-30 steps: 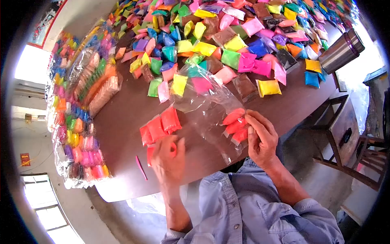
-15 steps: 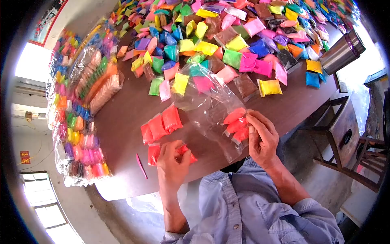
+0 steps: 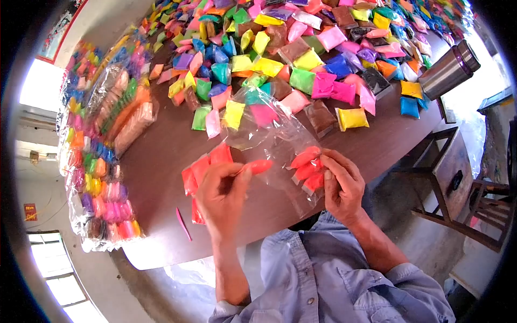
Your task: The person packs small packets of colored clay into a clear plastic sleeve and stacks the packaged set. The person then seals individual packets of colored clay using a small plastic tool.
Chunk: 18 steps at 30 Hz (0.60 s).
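Observation:
My left hand [image 3: 222, 195] pinches one small red packet [image 3: 259, 166] between thumb and fingertips, above the table. My right hand [image 3: 343, 185] grips a small bunch of red packets [image 3: 307, 171] by their edges, fanned out toward the left. A clear plastic bag [image 3: 280, 141] lies open between and behind the hands; whether the right hand also holds its edge I cannot tell. More red packets [image 3: 200, 168] lie on the table just beyond my left hand, which partly hides them.
A large heap of colourful packets [image 3: 301, 51] covers the table's far side. Bagged rows of packets [image 3: 105, 191] line the left edge. A thin pink strip [image 3: 183, 224] lies on the brown table [image 3: 156, 183]. A steel flask [image 3: 449, 70] and a wooden stool [image 3: 449, 172] are at right.
My left hand has lifted one red packet from the group on the table and moved it right, toward the packets in my right hand. My right hand stays nearly in place.

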Each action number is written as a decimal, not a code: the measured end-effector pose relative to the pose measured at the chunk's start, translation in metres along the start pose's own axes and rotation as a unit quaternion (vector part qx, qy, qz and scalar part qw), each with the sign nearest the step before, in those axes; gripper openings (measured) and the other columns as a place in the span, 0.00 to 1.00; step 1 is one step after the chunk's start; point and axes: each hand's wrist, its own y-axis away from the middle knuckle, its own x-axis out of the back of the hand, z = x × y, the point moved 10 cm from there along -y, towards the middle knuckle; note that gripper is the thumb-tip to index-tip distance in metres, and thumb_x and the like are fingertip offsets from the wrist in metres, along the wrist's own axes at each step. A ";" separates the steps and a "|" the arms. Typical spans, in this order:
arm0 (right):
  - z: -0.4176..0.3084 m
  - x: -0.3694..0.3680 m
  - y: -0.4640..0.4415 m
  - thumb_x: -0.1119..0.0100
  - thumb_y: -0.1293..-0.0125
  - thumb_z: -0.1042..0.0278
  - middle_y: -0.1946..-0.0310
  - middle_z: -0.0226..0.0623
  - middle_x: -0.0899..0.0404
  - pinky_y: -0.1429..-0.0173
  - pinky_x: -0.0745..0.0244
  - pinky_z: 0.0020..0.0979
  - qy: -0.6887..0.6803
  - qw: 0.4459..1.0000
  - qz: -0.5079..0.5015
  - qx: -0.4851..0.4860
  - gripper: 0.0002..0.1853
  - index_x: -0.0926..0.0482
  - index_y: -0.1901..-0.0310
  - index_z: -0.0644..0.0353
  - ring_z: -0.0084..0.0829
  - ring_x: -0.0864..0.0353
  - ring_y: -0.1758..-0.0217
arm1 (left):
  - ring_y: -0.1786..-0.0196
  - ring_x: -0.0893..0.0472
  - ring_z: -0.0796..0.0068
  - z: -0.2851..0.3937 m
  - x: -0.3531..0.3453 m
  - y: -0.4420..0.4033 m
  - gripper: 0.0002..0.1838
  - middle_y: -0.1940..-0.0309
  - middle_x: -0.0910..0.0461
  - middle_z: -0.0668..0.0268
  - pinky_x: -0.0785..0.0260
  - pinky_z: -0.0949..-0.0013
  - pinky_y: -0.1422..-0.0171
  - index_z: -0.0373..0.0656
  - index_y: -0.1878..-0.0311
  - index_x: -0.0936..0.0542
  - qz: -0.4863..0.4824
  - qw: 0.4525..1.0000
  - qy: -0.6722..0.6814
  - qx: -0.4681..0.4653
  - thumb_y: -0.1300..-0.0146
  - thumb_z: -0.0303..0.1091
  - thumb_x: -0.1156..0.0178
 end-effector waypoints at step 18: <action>-0.002 -0.001 -0.002 0.36 0.28 0.79 0.44 0.48 0.11 0.39 0.18 0.43 0.003 1.000 -0.003 0.015 0.14 0.13 0.43 0.64 0.48 0.11 0.45 | 0.58 0.15 0.81 -0.013 -0.092 -0.004 0.07 0.58 0.10 0.65 0.20 0.73 0.52 0.36 0.54 0.13 -0.092 0.995 0.038 -0.008 0.31 0.25 0.25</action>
